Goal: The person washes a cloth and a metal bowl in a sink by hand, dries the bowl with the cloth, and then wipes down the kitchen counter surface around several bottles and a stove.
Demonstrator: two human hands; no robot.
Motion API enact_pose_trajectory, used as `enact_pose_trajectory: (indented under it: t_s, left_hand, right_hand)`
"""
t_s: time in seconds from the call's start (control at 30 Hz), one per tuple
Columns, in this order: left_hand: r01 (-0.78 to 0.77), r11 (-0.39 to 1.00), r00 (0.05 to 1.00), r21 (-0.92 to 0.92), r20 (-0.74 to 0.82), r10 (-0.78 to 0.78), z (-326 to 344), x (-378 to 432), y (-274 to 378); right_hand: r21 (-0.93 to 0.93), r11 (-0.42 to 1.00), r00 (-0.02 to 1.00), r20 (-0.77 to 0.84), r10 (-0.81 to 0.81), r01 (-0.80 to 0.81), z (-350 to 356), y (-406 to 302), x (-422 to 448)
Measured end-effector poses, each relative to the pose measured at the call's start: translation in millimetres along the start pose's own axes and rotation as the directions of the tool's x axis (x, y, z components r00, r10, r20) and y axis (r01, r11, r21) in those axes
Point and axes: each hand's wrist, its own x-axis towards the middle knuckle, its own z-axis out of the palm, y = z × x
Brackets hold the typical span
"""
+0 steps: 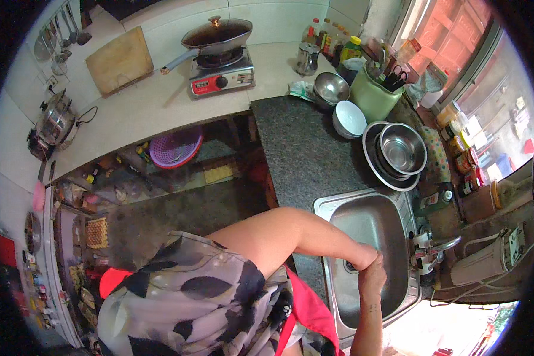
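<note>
My left hand (366, 257) and my right hand (374, 272) meet over the stainless steel sink basin (393, 231). They press together, with fingers overlapping and mostly hidden, so which one wraps the other is unclear. No object shows between them. My left forearm crosses the sink's near rim, while my right arm reaches up from the bottom of the view. Beyond the hands, at the far side of the sink, stands a faucet (427, 253) with a curved metal spout. Part of the drain (350, 267) shows beside my left wrist.
Nested steel bowls (402, 149), white bowls (349, 118) and a green utensil container (376, 95) stand on the dark granite counter (307, 151). A lidded wok (217, 38) sits on a portable gas stove (222, 75). Jars (466, 160) line the windowsill. A purple basket (175, 149) lies beneath the white counter.
</note>
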Motion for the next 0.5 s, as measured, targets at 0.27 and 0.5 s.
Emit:
enact_pose_trajectory:
  t_s: [0.27, 0.5]
  left_hand:
    - [-0.183, 0.875, 0.98, 0.449, 0.011, 0.199, 1, 23, -5]
    - [-0.355, 0.792, 0.93, 0.496, 0.102, 0.353, 1, 31, -5]
  right_hand:
    - [0.572, 0.611, 0.836, 0.408, 0.367, -0.547, 15, 16, 7]
    - [0.687, 0.111, 0.691, 0.687, 0.225, -0.718, 3, 11, -11]
